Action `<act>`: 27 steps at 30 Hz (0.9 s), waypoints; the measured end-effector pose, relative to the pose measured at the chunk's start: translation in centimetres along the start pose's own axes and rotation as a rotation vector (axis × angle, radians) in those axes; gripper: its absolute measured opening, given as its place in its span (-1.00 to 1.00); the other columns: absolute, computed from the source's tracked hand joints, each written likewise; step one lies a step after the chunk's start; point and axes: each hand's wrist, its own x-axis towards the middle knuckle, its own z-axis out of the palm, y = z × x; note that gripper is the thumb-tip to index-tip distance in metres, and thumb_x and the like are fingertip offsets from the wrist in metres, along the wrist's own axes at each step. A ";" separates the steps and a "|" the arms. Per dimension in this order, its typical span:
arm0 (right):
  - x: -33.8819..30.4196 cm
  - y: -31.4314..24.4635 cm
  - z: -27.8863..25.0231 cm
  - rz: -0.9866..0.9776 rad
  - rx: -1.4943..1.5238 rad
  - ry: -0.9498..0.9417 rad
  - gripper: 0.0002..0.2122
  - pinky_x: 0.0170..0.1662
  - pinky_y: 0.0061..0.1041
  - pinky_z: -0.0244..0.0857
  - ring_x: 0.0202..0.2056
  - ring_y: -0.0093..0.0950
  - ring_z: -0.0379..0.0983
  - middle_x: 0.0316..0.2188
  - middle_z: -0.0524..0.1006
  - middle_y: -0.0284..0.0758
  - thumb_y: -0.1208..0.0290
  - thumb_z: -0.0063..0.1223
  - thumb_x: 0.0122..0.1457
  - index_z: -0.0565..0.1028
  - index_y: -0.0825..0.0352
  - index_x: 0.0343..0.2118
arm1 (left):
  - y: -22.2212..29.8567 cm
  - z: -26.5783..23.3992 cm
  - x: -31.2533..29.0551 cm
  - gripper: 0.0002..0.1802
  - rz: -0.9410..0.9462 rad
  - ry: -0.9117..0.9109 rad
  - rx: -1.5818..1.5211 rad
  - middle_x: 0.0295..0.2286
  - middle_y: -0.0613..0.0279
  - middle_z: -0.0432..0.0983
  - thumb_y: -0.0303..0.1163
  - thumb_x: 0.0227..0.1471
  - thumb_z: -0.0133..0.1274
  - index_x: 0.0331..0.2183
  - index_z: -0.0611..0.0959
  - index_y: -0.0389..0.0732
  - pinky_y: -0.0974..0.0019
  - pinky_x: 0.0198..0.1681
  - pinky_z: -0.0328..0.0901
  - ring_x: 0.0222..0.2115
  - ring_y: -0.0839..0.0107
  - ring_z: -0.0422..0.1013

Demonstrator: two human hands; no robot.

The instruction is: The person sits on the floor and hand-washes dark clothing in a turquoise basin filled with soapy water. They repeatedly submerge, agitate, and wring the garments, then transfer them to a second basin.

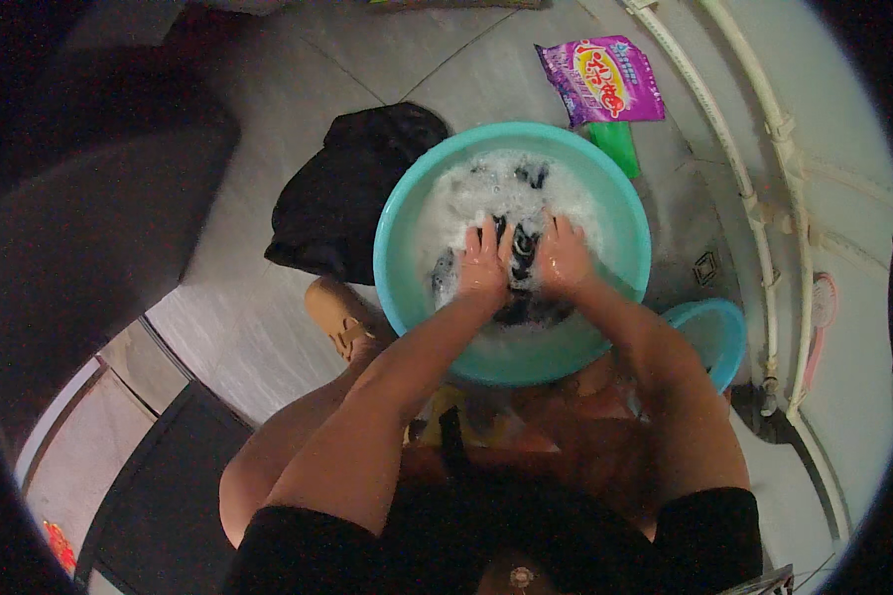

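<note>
A large turquoise basin (385, 260) on the floor holds water topped with white suds (466, 188). Dark wet cloth (524, 256) shows in patches through the foam, most of it hidden below. My left hand (484, 266) lies on the cloth, palm down, fingers stretched out and spread. Just to its right, my right hand (564, 260) rests in the suds against the same cloth, its fingers also extended. Foam covers parts of both hands.
Black cloth (357, 193) lies on the tiles left of the basin. Behind its far right rim are a purple packet (605, 81) and a green item (615, 149). A smaller blue basin (729, 342) stands at near right. Pipes (764, 198) and a pink-handled brush (821, 317) line the right wall.
</note>
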 end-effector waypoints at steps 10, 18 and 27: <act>7.1 -1.2 1.6 0.119 0.344 0.010 -0.53 0.22 -0.32 0.04 0.16 -0.19 0.20 0.15 0.27 -0.07 0.24 -0.25 0.25 0.21 0.28 0.21 | -13.8 9.7 15.1 -0.20 -0.175 -0.352 -0.334 0.06 -0.01 0.31 -0.01 -0.24 0.22 0.07 0.44 -0.09 0.13 0.03 0.27 -0.01 0.04 0.33; 0.5 4.8 -5.3 0.235 1.945 0.154 -0.48 0.02 -0.27 0.24 -0.04 -0.32 0.36 -0.04 0.41 -0.17 0.09 -0.06 0.16 0.29 0.34 0.09 | 1.7 -10.3 -0.7 -0.19 0.177 0.359 -0.269 -0.05 -0.10 0.31 -0.36 -0.39 0.25 0.02 0.36 -0.17 0.06 -0.09 0.34 -0.16 -0.05 0.39; -4.6 -1.7 -4.7 0.078 0.426 0.405 -0.37 0.10 -0.05 0.16 0.14 0.03 0.17 0.23 0.09 -0.06 0.16 0.09 0.10 0.18 0.27 0.20 | -0.5 -4.7 -5.3 0.40 -0.033 0.288 -0.044 0.26 -0.08 -0.29 0.02 -0.53 0.46 0.27 -0.03 0.06 -0.27 0.09 0.10 0.20 -0.28 -0.14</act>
